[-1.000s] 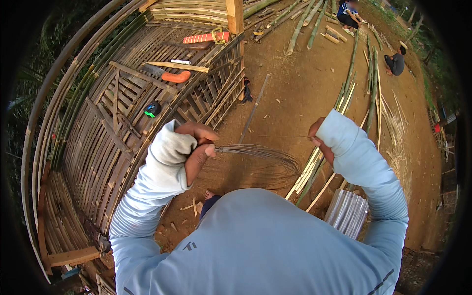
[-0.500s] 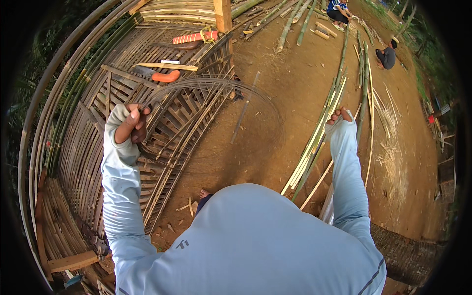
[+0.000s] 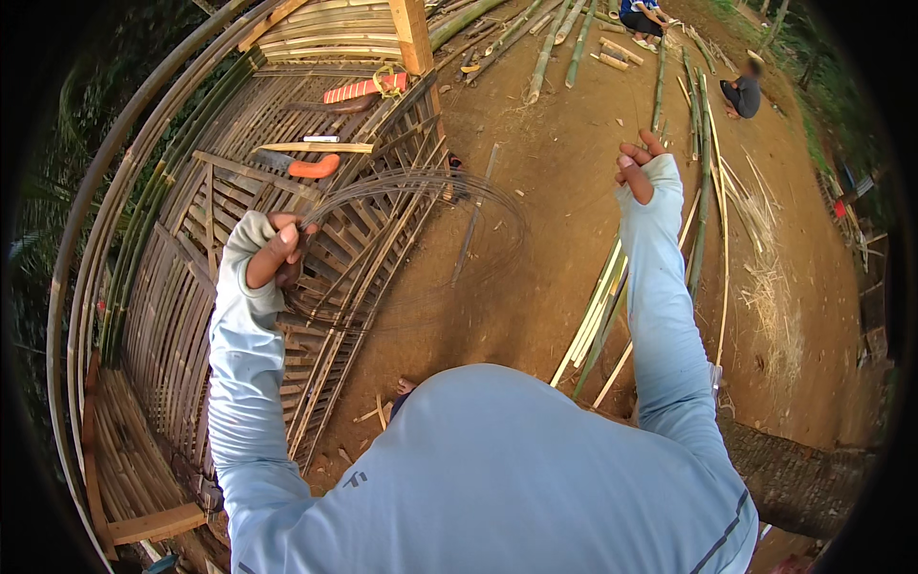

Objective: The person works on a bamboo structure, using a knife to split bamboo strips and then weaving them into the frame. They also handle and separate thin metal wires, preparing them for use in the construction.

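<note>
My left hand (image 3: 275, 251) is closed round one side of a loose coil of thin dark wire (image 3: 368, 185). The coil's loops spread rightward over the slatted bamboo bench (image 3: 206, 263) and the bare ground. Raised to the right, level with the bench's far part, is my right hand (image 3: 643, 168), its fingers bent in toward the thumb. Whatever is between those fingers is too thin or hidden to make out. Beyond the coil, a tool with an orange handle (image 3: 316, 167) lies on the bench beside a split bamboo strip (image 3: 354, 147) and a small white cylinder (image 3: 320, 139).
A red striped sheath (image 3: 352, 91) lies farther back on the bench, near a wooden post (image 3: 411, 36). Long bamboo poles (image 3: 705, 191) and pale split strips (image 3: 591, 316) lie on the brown ground at right. Two people (image 3: 741, 94) crouch far off. A log (image 3: 794, 483) lies at lower right.
My right hand has moved up and slightly left, away from me, and its fingers are more raised. My left hand has shifted slightly right and down, still holding the wire coil.
</note>
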Demonstrator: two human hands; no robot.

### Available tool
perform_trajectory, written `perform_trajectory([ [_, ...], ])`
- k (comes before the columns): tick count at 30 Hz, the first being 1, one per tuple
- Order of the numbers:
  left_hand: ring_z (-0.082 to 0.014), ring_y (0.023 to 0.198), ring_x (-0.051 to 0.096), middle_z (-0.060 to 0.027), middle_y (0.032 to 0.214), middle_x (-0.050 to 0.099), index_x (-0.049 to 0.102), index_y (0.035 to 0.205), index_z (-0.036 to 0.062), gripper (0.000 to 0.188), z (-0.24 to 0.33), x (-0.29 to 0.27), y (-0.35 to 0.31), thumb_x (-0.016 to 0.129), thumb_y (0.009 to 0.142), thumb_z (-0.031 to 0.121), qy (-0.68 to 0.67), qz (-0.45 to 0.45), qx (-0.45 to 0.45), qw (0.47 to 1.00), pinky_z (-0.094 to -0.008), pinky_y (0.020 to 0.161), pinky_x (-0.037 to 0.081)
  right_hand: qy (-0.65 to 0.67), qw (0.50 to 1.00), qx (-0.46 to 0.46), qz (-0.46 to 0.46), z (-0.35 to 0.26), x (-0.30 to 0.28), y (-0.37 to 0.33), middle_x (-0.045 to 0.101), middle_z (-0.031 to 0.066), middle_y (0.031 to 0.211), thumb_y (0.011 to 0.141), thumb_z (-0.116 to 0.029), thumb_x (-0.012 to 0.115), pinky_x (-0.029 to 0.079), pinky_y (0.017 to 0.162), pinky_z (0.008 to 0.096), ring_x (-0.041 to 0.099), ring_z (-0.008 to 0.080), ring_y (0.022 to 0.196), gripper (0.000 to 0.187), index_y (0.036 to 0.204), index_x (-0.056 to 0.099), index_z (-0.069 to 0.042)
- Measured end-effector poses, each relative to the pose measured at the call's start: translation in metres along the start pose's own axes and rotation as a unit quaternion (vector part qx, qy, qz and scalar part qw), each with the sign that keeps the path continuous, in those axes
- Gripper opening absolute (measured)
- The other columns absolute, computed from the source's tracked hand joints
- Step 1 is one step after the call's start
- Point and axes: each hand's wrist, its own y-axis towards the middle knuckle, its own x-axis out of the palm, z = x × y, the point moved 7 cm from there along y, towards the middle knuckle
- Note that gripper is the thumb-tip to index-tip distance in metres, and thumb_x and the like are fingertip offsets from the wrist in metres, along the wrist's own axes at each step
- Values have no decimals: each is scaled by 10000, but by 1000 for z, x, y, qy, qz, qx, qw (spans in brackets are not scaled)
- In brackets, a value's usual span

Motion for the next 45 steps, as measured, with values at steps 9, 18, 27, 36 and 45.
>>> perform_trajectory([
  [9,-45,426,348,16,639,470,588,1008,-34,351,7,5,2,652,879,286,-74,-8,-4,997,-201,404,262,78,978,164,-101,24,53,-53,598,76,890,853,-119,669,433,682,291,534,146,764,440,1231,508,38],
  [18,-43,425,340,0,695,476,548,1025,14,248,-3,0,2,600,927,236,-79,-8,-5,997,-194,391,269,-19,977,161,-137,40,60,-51,563,41,826,906,-141,602,431,617,270,506,121,689,315,1172,549,19],
  [27,-43,407,350,46,589,450,588,970,-2,277,-27,-32,-30,623,901,264,-113,91,-39,989,-193,383,255,169,958,233,1,115,10,-41,509,27,818,903,-151,609,408,587,275,480,126,680,342,1204,513,-22],
  [36,-94,672,575,-76,822,679,646,830,-30,234,-4,-22,-100,718,826,193,21,120,25,992,-265,580,459,59,917,305,-250,130,109,-86,553,34,867,924,-189,575,434,603,284,489,122,671,316,1205,507,-60],
  [45,-144,766,602,-106,812,673,670,904,-40,269,5,-48,-227,704,833,218,89,242,101,961,-290,684,469,-144,641,246,-713,222,219,-164,603,60,770,885,-284,641,474,510,317,521,163,553,361,1121,539,-30],
])
